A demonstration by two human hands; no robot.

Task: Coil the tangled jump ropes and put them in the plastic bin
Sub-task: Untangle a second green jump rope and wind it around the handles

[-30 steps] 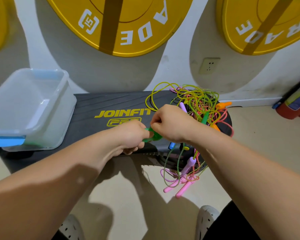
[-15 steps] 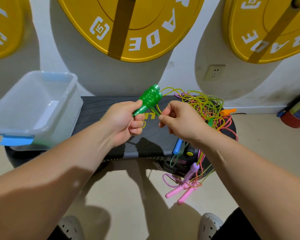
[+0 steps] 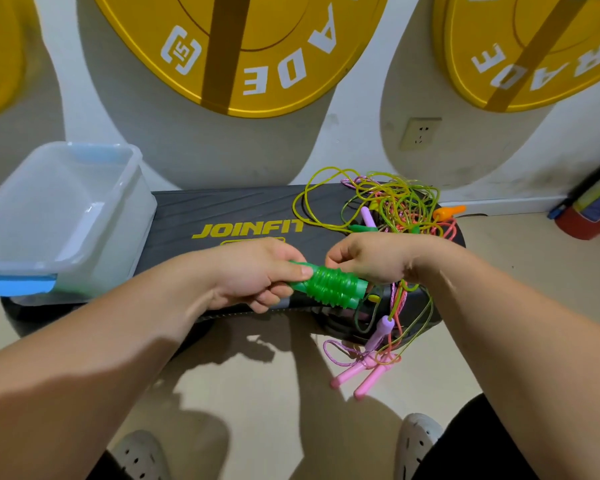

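Fingers (image 3: 274, 293) of the left hand (image 3: 253, 271) wrap one end of the green rope (image 3: 328, 287), thumb pressed on top. The rope is a tight bundle, with cord wound in close turns round its two handles. The right hand (image 3: 368, 259) meets the bundle's other end with its fingers curled on it. Whether they pinch loose cord or a handle tip is hidden behind the knuckles. Both hands hold the bundle just above the front edge of the board (image 3: 222, 209), about midway along it.

By the look of it the coiling of this rope is nearly done, and the hands seem to be securing the last turn. The next move would be a carry to the bin (image 3: 134, 216), which stands on the board's left end and looks to hold nothing yet. That calls for the left hand to keep the turns squeezed so they do not spring loose. The right hand must let go without dragging any strand along.

The tangle (image 3: 399, 202) of yellow, pink and green cords lies on the board's right end. Some cords trail over the front edge, and pink handles (image 3: 359, 374) hang there below the board. An orange handle (image 3: 449, 211) pokes out past the board's right end. I cannot tell whether any cord from the tangle joins the bundle. If one does, it will snag on the way to the bin.
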